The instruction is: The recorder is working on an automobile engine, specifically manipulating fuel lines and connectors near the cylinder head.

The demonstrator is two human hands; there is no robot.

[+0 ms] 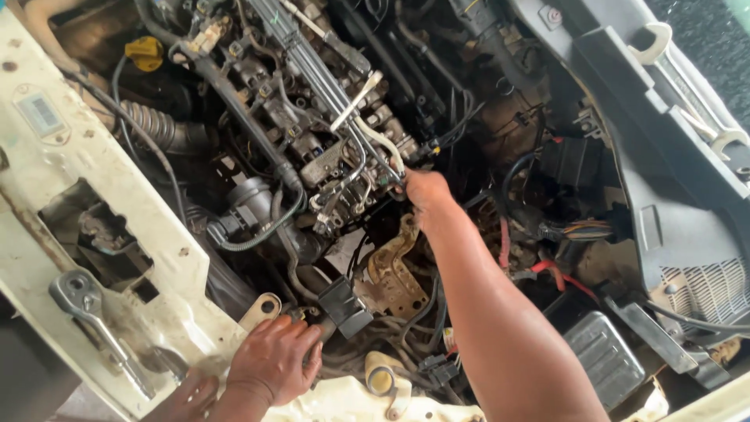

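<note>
Engine (312,148) fills most of what I look down on, a dark tangle of hoses, pipes and wiring, with the dirty white body panel (117,234) framing it along the near and left sides. Over on the right, a grey plastic cowl (672,156) carries two open-ended spanners (687,86), one lying across the other.

Across the panel at lower left lies a ratchet handle (86,309), well apart from both of my hands. A black corrugated hose (152,125) curves away near the top left, and just above it sits a yellow cap (144,53).

My right hand (426,191) reaches deep into the middle of the bay, arm stretched out from the lower right. Its fingers are closed around the lower end of a slim silver tool (355,101) and the thin metal pipes (344,156) beside it; exactly which of them I am pinching I cannot tell.

My left hand (273,359) rests at the near edge of the bay, fingers curled over a dark part just beside a black bracket (344,305). A second hand (187,398) shows at the bottom edge, left of mine.
</note>
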